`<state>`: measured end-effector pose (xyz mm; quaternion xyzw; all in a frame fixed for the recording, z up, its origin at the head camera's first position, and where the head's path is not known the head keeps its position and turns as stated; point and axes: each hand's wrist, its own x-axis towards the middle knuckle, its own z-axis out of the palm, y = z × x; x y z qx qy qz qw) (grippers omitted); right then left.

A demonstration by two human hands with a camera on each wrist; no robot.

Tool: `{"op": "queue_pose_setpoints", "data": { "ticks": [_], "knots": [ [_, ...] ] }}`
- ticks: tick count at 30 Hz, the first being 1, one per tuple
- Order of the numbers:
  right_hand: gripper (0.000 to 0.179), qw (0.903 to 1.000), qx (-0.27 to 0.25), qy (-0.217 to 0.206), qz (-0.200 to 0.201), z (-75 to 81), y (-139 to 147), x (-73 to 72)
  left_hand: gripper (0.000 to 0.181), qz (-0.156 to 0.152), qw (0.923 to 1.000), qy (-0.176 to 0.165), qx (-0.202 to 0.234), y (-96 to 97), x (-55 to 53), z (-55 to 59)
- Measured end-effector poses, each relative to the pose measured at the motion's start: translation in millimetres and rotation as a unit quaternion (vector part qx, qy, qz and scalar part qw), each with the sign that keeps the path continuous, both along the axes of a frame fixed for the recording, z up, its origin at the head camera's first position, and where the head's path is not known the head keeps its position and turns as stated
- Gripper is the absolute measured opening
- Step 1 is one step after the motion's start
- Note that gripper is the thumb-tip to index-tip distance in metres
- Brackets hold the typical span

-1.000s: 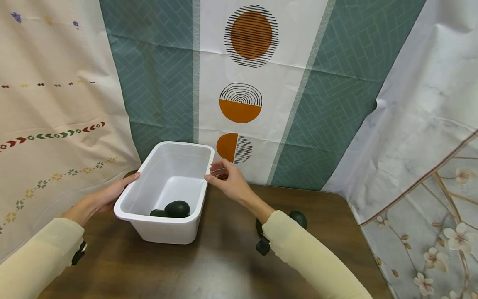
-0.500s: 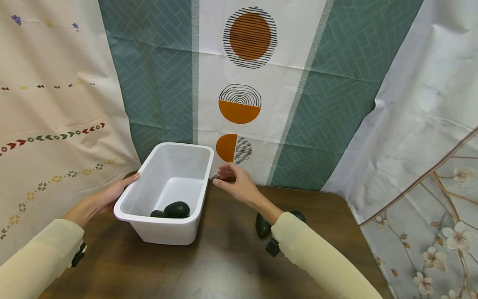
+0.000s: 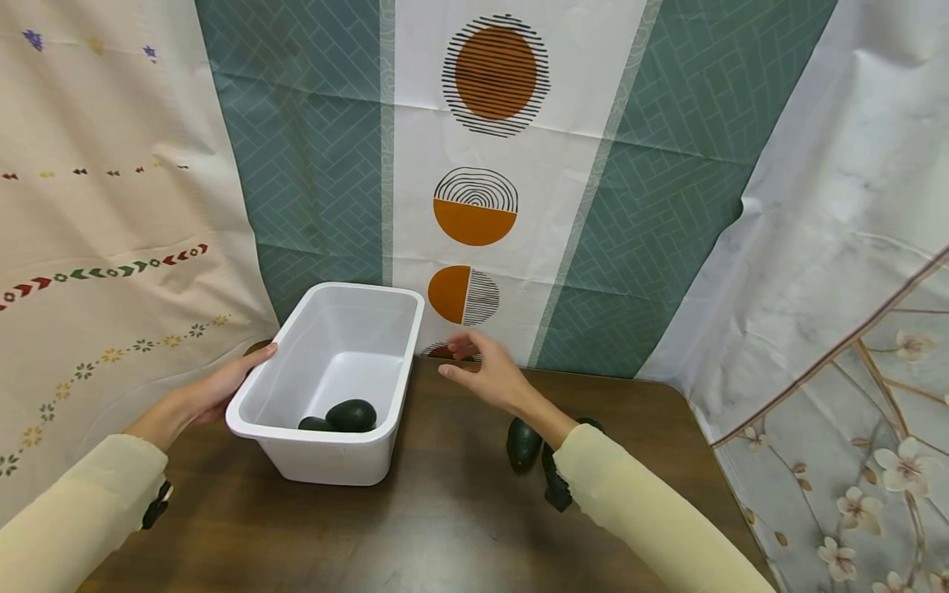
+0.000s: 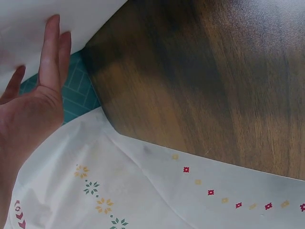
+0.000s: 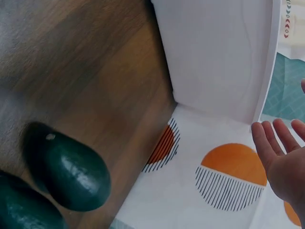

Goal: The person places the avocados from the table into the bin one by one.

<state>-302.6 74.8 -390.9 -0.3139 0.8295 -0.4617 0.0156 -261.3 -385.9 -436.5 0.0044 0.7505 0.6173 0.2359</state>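
Observation:
In the head view a white plastic bin stands at the left of the table. Two dark green avocados lie inside at its near end. My left hand touches the bin's left side, thumb at the rim; the left wrist view shows its fingers straight along the outer wall. Right of the bin, my right hand hovers over the table's back edge with loosely bent fingers and nothing in it. Two more avocados lie on the table by the right forearm; the sleeve partly hides one.
The brown wooden table ends at patterned cloth on several sides. A cloth with orange circles hangs behind the bin, and a floral one hangs at the right. A black device is on the right wrist.
My right hand has left the bin's right rim and moved right, toward the avocados on the table. An avocado there has come out from behind the sleeve. The left hand and bin have stayed put.

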Motion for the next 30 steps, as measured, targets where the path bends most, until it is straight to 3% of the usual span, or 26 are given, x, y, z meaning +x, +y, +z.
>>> {"op": "queue_pose_setpoints", "data": {
  "ticks": [22,30],
  "knots": [
    [0.049,0.9993,0.032,0.006,-0.019,-12.2,26.7,-7.0,0.080,-0.002,1.0000,0.005,0.000,1.1,0.8,-0.7],
    [0.051,0.9973,0.063,0.032,-0.021,-18.2,41.7,-9.2,0.081,-0.002,1.0000,0.007,-0.004,1.8,1.8,0.7]
  ]
}}
